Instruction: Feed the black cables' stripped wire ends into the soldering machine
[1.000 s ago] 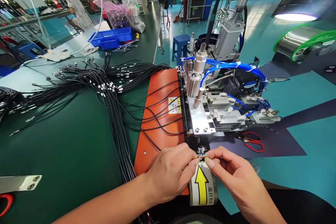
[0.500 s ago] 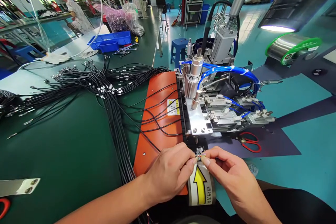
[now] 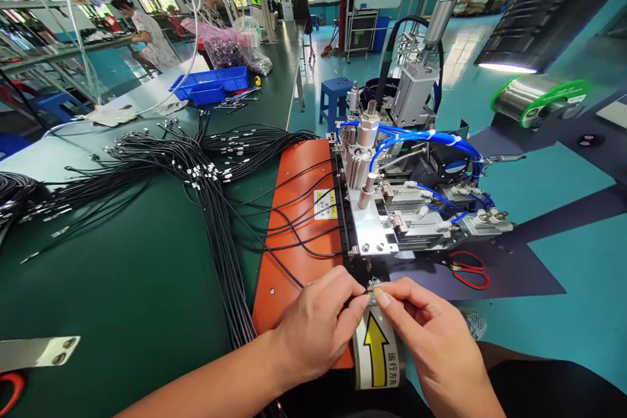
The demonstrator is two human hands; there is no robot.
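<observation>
My left hand (image 3: 316, 323) and my right hand (image 3: 431, 336) meet at the near end of a small machine (image 3: 392, 209), both pinched on the thin coloured wire end (image 3: 376, 288) of a black cable at a black fixture. The fingertips touch just above a label with a yellow arrow (image 3: 376, 353). An orange plate (image 3: 298, 222) lies left of the machine with several black cables (image 3: 294, 215) looped across it.
A large bundle of black cables (image 3: 161, 163) with metal ends spreads over the green bench. Red-handled scissors (image 3: 470, 269) lie right of the machine. A blue tray (image 3: 210, 78), a blue stool (image 3: 336, 93) and a solder spool (image 3: 536, 98) stand further off. Two people work at the far left.
Both hands stay pinched at the same spot on the fixture; the view has shifted slightly downward and closer. No object on the bench has moved.
</observation>
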